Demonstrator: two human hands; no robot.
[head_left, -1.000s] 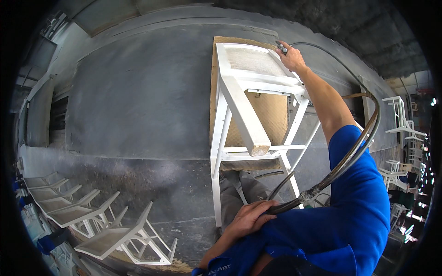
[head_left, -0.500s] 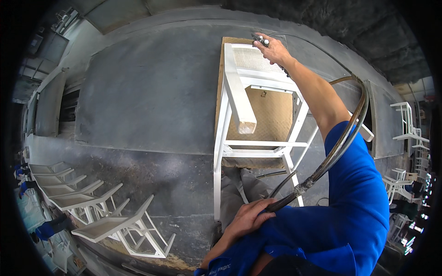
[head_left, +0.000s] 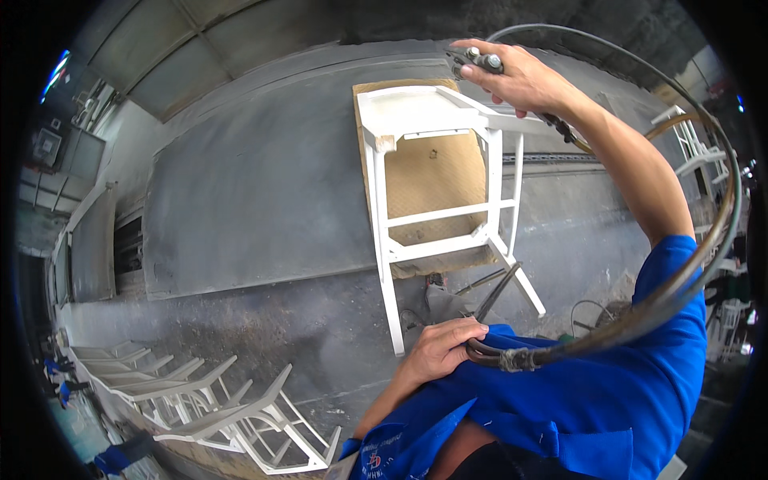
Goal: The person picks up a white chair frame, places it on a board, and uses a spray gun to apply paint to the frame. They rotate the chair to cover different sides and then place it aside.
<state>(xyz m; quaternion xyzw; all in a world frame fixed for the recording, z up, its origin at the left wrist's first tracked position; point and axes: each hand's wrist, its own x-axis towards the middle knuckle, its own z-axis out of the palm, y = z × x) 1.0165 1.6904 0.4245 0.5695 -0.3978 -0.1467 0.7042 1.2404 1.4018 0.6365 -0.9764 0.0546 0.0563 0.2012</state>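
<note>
My right hand (head_left: 530,78) is wrapped around a spray gun (head_left: 482,61), held up at the far right of a white wooden chair (head_left: 410,109). The gun's dark body and knobs stick out past my fingers. The chair rests against a tan quilted-looking panel (head_left: 438,178), with two legs reaching down toward me. Close to my body, my left hand (head_left: 446,347) is closed on a bundle of dark hoses (head_left: 552,352). The bundle loops around outside my right arm and up toward the gun.
Several white chairs (head_left: 232,416) stand in a row at the lower left, and more white chair frames (head_left: 692,140) are at the far right. A large grey panel (head_left: 256,176) fills the space left of the chair. Hoses (head_left: 496,292) also hang below it.
The chair has turned, so its arm no longer points at me and its seat shows differently. My right hand with the spray gun has shifted right, and the hose loop has swung outward.
</note>
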